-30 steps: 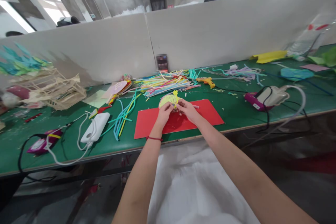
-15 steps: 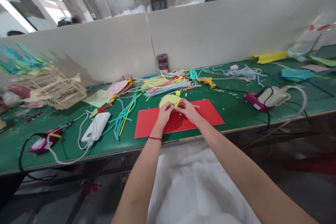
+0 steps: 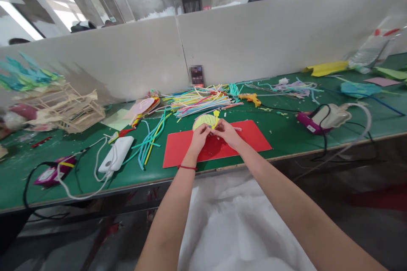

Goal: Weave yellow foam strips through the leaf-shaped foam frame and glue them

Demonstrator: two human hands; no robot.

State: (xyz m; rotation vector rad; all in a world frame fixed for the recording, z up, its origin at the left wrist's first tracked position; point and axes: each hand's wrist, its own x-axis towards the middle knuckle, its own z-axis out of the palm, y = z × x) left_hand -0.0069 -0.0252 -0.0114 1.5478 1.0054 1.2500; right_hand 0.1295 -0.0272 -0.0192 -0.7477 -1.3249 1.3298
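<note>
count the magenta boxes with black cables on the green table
2. One magenta box lies near the table's left front, beside the white power bank; the other sits right of the red sheet, partly under a beige device. Others may hide in clutter.

Yellow paper piece (image 3: 203, 121) has turned slightly, its stem tip now further right (a small shift); the right hand (image 3: 227, 132) has edged up toward it.

Both hands meet above the red sheet (image 3: 254, 137) on the green table (image 3: 286, 129): the left hand (image 3: 199, 137) and the right hand (image 3: 226, 132) pinch the lower edge of a yellow craft piece (image 3: 203, 121). From it, a heap of coloured straws (image 3: 197, 101) lies at twelve o'clock, a glue gun (image 3: 251, 98) at one o'clock and a white power bank (image 3: 116, 153) at eight o'clock.
</note>
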